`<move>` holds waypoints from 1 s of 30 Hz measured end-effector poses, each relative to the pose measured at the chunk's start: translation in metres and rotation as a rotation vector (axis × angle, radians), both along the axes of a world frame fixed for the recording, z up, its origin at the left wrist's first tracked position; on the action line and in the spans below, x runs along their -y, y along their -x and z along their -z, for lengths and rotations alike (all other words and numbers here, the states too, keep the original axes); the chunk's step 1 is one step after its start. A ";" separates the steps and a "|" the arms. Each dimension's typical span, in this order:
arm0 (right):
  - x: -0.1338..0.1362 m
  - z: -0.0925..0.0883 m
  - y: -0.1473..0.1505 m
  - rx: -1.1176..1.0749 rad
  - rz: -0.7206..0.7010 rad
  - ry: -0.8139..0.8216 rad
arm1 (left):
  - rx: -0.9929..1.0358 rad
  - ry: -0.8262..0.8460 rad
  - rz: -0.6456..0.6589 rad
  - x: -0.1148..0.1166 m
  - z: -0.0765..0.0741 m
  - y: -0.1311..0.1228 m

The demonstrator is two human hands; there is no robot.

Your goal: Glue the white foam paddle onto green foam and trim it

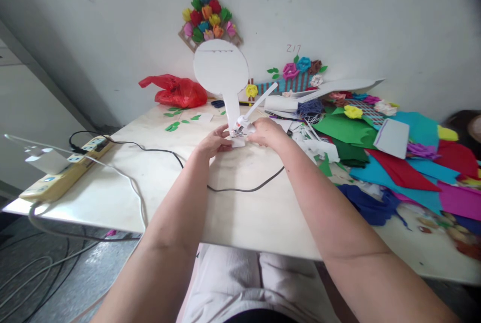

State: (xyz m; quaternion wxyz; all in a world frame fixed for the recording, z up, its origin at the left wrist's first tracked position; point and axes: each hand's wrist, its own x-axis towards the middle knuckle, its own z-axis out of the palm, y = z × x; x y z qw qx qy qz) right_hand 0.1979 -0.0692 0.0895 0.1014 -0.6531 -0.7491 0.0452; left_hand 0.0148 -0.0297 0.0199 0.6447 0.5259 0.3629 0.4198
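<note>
A white paddle-shaped cutout (221, 68) with a round head and narrow handle stands near the middle of the table, a faint pencil line across its top. At the handle's lower end is my left hand (217, 141), its fingers closed around the edge. My right hand (265, 132) is closed on a small white object with printed marks (239, 127), close against the handle; its exact kind is unclear. From that object a long white stick-like piece (261, 101) slants up to the right. My fingertips are partly hidden behind these things.
A yellow power strip (62, 170) and a black cord (244, 191) lie on the table (259, 223). A red plastic bag (180, 91) and green paper leaves (173, 126) are at the back left. Coloured sheets (402, 170) and scraps pile up right. Paper flowers (208, 15) stand against the wall.
</note>
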 end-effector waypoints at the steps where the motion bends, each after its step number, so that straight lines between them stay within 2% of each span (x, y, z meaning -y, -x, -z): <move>1: 0.000 0.000 0.000 -0.001 0.002 -0.005 | -0.003 -0.005 -0.012 0.000 0.000 -0.001; 11: 0.000 0.001 0.001 0.001 -0.002 -0.016 | 0.006 0.007 -0.072 -0.003 0.004 -0.002; 30: -0.004 0.002 0.000 -0.045 0.014 0.046 | 0.035 -0.030 -0.051 -0.007 0.008 -0.002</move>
